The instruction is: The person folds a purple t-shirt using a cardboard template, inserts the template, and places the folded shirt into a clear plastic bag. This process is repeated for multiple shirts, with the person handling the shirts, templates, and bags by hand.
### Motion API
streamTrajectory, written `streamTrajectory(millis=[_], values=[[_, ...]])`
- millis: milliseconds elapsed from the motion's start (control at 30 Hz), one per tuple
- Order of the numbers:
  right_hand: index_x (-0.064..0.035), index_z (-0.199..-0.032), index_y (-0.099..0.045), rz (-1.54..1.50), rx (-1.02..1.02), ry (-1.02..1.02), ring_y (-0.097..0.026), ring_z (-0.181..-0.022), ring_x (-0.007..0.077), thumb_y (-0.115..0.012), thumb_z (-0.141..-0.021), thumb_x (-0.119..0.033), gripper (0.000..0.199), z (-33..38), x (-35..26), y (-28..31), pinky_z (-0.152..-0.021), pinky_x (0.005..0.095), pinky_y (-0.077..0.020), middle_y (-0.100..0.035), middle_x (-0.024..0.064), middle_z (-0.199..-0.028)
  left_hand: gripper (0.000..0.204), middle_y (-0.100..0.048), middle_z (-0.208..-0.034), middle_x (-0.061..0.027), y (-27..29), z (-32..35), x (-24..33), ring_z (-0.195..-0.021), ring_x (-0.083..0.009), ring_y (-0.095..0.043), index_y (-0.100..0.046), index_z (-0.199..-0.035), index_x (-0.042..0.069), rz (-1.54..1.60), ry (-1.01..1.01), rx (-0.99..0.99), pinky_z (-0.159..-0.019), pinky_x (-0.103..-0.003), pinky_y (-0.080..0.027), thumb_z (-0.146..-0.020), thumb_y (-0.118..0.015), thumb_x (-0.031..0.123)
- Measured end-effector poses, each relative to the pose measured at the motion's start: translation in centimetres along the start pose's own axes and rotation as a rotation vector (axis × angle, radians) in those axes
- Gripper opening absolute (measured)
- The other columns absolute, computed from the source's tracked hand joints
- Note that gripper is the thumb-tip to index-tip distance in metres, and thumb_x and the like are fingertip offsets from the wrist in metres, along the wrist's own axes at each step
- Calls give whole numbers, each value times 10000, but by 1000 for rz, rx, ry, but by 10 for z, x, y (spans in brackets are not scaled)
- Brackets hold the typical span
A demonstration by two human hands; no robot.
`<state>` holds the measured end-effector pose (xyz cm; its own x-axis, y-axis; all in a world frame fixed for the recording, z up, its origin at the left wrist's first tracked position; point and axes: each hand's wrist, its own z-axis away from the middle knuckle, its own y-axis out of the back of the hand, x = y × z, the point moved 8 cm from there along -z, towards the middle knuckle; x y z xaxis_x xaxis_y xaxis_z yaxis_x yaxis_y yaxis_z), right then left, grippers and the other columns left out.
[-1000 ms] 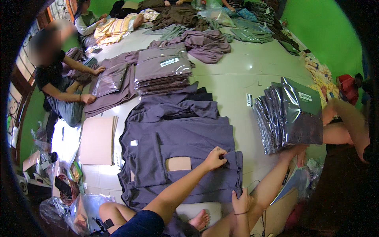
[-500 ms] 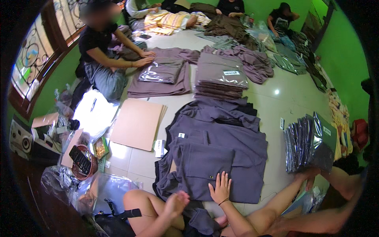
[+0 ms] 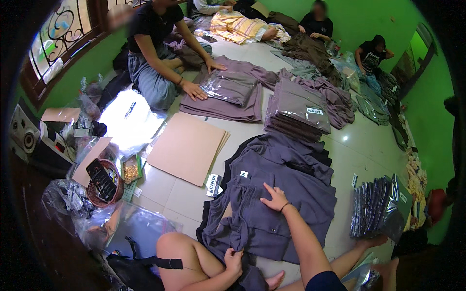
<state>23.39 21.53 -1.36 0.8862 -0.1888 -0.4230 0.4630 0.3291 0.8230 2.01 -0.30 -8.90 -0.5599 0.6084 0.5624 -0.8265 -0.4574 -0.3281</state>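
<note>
A dark grey garment point(image 3: 301, 194) lies spread on the floor in front of me, with part of it folded over its middle. My left hand point(image 3: 234, 261) has its fingers closed on the near left edge of the cloth, close to my bent knee. Farther up, my right hand point(image 3: 275, 198) rests on the folded part, fingers stretched and apart. A strip of tan cardboard point(image 3: 227, 211) shows between the folds. Small dark buttons sit on the cloth below my right wrist. A white tag point(image 3: 243, 174) lies at the upper edge of the fold.
Brown cardboard sheets point(image 3: 187, 148) lie to the left, near a basket point(image 3: 108, 199) holding a phone. Bagged garments stand in a stack point(image 3: 298, 106) ahead and a row point(image 3: 376, 203) at right. A co-worker point(image 3: 160, 53) presses a bagged garment point(image 3: 230, 88); others sit farther back.
My left hand has come down from the air onto the garment's near edge and closed there. My right hand has moved farther up the cloth. The whole view has shifted.
</note>
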Motion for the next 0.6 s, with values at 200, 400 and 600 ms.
streamTrajectory(millis=[200,400,600], values=[[-113,-1255,-419,190,-292,26,-441,-1110,346,-659,-658,-365,692,8,-35,19,-937,389,-360,-488,197,-1157,263,-491,-734,-19,7,3,8,-631,-129,-496,-433,-916,86,144,88,220,-545,-275,-447,-747,-633,96],[-50,-1179,-476,200,136,487,-397,-1160,288,-571,-636,-66,552,144,-114,-22,-943,406,-343,-438,161,-1237,78,-474,-691,-27,0,2,12,-636,-142,-509,-445,-841,70,82,130,143,-604,-301,-457,-792,-506,71],[-33,-1228,-430,219,293,365,-402,-1141,283,-534,-671,-49,567,184,-123,-67,-965,435,-302,-404,131,-1283,53,-539,-707,-74,7,-8,8,-596,-164,-522,-503,-796,3,87,66,116,-552,-268,-443,-754,-501,36]])
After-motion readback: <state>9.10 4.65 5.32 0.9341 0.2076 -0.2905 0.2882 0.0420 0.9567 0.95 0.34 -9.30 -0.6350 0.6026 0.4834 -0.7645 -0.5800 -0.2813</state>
